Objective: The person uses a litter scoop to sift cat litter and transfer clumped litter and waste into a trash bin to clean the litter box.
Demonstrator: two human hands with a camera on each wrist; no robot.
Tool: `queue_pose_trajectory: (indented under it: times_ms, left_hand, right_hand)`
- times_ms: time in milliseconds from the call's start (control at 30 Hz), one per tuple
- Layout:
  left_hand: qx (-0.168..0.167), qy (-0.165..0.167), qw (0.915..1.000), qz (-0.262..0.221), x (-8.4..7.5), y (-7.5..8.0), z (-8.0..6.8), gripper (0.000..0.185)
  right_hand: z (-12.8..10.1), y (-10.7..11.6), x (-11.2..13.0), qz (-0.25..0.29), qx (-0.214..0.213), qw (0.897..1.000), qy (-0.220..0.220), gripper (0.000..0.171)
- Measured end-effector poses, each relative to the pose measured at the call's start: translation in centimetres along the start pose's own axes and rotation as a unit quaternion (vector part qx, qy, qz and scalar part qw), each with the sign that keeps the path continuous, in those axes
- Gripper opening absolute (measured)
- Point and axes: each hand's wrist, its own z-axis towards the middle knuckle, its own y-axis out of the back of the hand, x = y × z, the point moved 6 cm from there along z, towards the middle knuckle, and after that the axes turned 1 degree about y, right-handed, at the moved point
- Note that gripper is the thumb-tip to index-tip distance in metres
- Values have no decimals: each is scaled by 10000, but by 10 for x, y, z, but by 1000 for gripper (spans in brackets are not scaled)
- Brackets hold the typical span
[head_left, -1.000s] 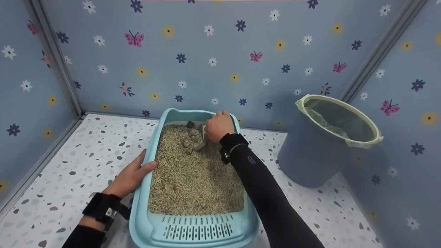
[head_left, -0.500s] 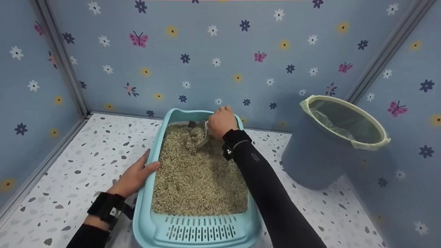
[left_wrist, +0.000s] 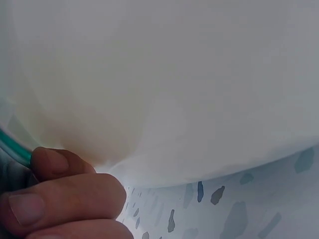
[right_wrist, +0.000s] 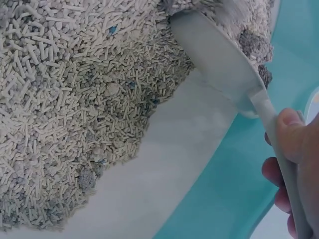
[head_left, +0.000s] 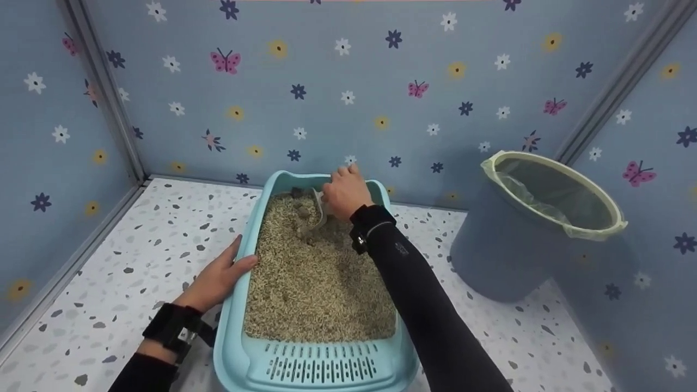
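Two hands are working at a turquoise litter tray (head_left: 234, 348) sitting on a speckled floor (head_left: 136, 261) in a corner of flowered blue walls. My right hand (head_left: 343, 191) is clenching its grip round the handle of a pale scoop (right_wrist: 224, 64), whose blade is digging under grey clumps (right_wrist: 251, 45) at the far end of the tray. Since a moment ago the scoop is tipping steeper and sitting closer to the back wall, so I judge the clumps are being gathered onto it. My left hand (head_left: 220, 275) is resting on the tray's left rim, thumb hooked over the edge and fingers (left_wrist: 65, 201) against the outer wall, steadying it as before. Pellet litter (head_left: 318, 283) is filling the tray, scraped away to bare bottom near the scoop. To the right, apart from the tray, a lined bin (head_left: 523, 228) is standing open; the tray's raised rim is lying between scoop and bin.
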Motion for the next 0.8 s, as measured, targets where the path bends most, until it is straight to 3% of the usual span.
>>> queue_pose_trajectory:
  times_ms: [200,367,600,800]
  left_hand:
    - [153,-130,9995,-248,2,-4,3,80]
    - [67,-85,9998,-149,3,-1,1,81]
    - [-5,-11,10000,-73,1,2,-1,84]
    - [74,-31,9999,-142,1,-1,0,85]
  right_hand:
    - [-6,-7,1,250,121,9996,-88,35]
    - [-9,-13,9,437,387,9979,-273,33]
    - [-12,-20,10,675,872,9904,-837,33]
    - [-10,-21,7,472,679,9942,-687,32]
